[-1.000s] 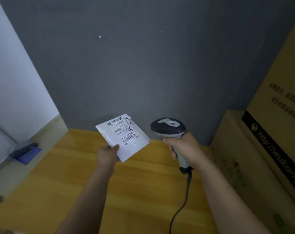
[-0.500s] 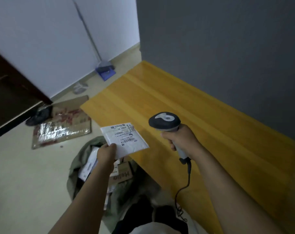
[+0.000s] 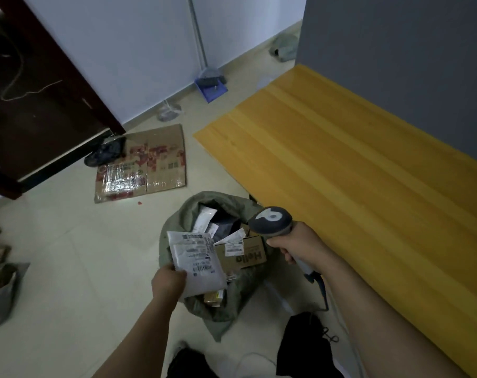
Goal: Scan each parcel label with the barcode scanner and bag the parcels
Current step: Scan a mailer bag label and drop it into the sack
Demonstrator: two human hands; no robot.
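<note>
My left hand (image 3: 168,282) holds a flat white parcel (image 3: 196,261) by its near corner, label side up, right over the mouth of an open grey-green bag (image 3: 182,214) on the floor. Inside the bag lie several parcels, among them a brown carton printed "Hello" (image 3: 245,256). My right hand (image 3: 297,246) grips the handle of a grey barcode scanner (image 3: 271,221), whose head sits just right of the bag's opening. The scanner's cable (image 3: 323,296) hangs down from the handle.
A yellow wooden table (image 3: 354,170) runs along the grey wall at right. On the tiled floor lie a flattened cardboard sheet (image 3: 141,165), a blue dustpan (image 3: 211,90), a grey pouch (image 3: 2,293) at far left and a dark door (image 3: 35,91).
My view has swung from the table and wall down to the floor. The white parcel in my left hand has come down from in front of the scanner to just over the bag's mouth.
</note>
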